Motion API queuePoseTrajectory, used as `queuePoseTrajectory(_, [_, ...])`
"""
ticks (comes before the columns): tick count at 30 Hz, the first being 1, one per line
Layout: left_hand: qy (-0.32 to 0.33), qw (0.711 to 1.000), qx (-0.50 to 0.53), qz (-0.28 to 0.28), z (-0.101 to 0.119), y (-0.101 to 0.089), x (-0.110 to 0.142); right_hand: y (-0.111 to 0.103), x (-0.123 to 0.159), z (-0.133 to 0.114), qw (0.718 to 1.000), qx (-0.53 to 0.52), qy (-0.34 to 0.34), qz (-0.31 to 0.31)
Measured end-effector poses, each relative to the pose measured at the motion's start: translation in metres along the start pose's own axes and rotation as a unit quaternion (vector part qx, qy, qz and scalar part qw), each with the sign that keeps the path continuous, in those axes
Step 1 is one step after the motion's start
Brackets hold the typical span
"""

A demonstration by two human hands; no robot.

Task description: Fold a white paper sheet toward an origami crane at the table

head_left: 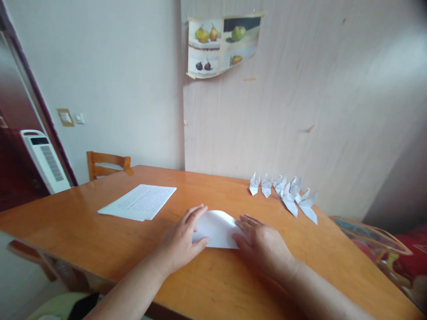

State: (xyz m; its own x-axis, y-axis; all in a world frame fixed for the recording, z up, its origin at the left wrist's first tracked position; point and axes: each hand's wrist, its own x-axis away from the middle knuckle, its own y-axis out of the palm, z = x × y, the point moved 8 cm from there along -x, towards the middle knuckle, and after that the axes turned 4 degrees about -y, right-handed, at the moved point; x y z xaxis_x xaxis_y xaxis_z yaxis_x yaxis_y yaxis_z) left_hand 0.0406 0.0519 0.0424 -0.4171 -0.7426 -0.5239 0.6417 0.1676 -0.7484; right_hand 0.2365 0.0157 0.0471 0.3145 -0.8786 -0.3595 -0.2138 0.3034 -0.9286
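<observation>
A folded white sheet of paper [218, 227] lies on the wooden table [100, 240] in front of me. My left hand [182, 242] rests flat on its left edge with the fingers stretched out and the thumb on the sheet. My right hand [263, 244] lies flat on the right edge, fingers spread, pressing the paper down. Neither hand grips anything.
A stack of printed sheets [140, 202] lies at the left of the table. Several folded paper cranes [288, 195] stand in a row at the back right near the wall. A wooden chair [106, 163] stands behind the table, and a white fan heater [45, 160] at the far left.
</observation>
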Motion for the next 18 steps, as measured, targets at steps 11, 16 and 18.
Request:
queuePoseTrajectory(11, [0.029, 0.996, 0.032, 0.079, 0.003, -0.015, -0.003, -0.015, 0.005, -0.021, 0.998, -0.059, -0.032, 0.011])
queuePoseTrajectory(16, [0.062, 0.993, 0.062, 0.077, 0.011, -0.018, -0.004, -0.029, 0.006, 0.007, 0.983, -0.157, 0.035, 0.087])
queuePoseTrajectory(18, [0.065, 0.993, 0.076, 0.07, 0.012, -0.017, -0.004, -0.034, 0.006, 0.023, 0.971, -0.192, 0.072, 0.12])
